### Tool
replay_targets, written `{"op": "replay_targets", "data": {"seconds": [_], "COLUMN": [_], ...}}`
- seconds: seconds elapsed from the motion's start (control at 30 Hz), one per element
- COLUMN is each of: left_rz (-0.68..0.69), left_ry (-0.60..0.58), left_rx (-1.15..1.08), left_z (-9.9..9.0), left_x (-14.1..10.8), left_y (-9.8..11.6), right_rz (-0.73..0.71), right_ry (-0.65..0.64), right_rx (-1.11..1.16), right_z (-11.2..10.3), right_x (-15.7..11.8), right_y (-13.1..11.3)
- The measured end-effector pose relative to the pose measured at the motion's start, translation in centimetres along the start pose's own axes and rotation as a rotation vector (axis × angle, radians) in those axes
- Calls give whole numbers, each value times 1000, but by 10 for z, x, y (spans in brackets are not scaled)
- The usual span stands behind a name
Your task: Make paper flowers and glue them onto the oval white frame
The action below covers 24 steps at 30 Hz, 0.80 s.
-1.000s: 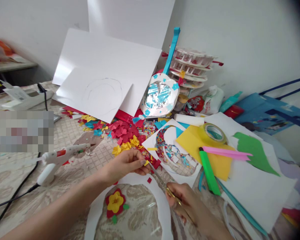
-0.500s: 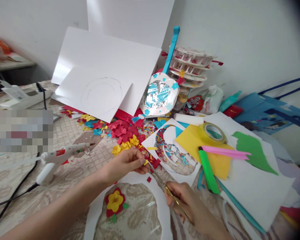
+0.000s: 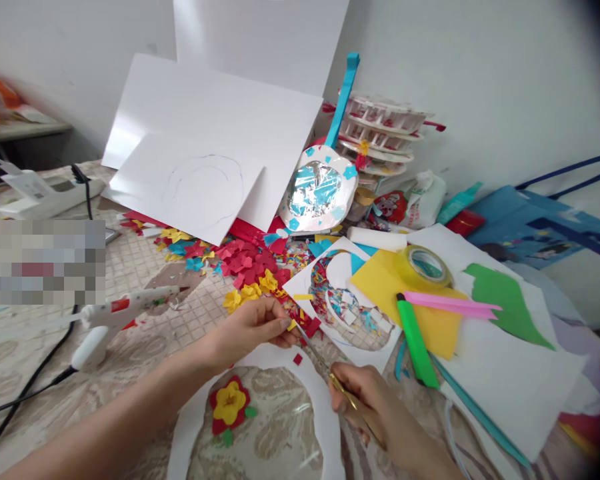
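Observation:
My left hand (image 3: 260, 325) pinches a small yellow paper piece (image 3: 292, 325) above the rim of a white ring-shaped paper frame (image 3: 183, 433). In my right hand (image 3: 367, 397) are slim scissors (image 3: 347, 395) with gold handles and silver blades, seen edge-on. Their tips point at the yellow piece, and I cannot tell whether they touch it. A small red paper square (image 3: 298, 359) lies on the frame's upper rim. Inside the ring, on a clear sheet, sits a red-and-yellow paper flower (image 3: 230, 403) with green leaves.
A white glue gun (image 3: 105, 320) with a cord lies at left. Red paper flowers (image 3: 247, 263) and scraps are heaped behind my hands. To the right are yellow tape (image 3: 424, 267), a green marker (image 3: 417, 340) and paper sheets. White boards (image 3: 215, 120) lean against the wall.

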<state>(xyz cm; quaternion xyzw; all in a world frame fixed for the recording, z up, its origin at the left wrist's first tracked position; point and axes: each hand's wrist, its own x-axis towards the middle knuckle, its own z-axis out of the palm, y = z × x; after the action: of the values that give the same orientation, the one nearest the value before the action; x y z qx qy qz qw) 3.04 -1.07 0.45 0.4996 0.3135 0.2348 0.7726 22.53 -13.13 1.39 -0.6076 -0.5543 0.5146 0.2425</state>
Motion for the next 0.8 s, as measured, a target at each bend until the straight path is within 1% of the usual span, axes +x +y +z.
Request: {"op": "replay_targets", "data": {"seconds": [0.2, 0.33, 0.5, 0.8], "left_rz": [0, 0, -5, -3], "left_ry": [0, 4, 9, 17], "left_rx": [13, 27, 40, 25], "left_z": [0, 1, 3, 3], "left_x": [0, -1, -1, -2], "left_y": [0, 1, 3, 2], "right_rz": [0, 5, 18, 12], "right_ry": [-3, -34, -18, -11], "right_rx": [-24, -34, -4, -23], "right_z": [0, -1, 0, 1], "right_x": [-1, -3, -3, -2], "right_y": [1, -2, -7, -3]}}
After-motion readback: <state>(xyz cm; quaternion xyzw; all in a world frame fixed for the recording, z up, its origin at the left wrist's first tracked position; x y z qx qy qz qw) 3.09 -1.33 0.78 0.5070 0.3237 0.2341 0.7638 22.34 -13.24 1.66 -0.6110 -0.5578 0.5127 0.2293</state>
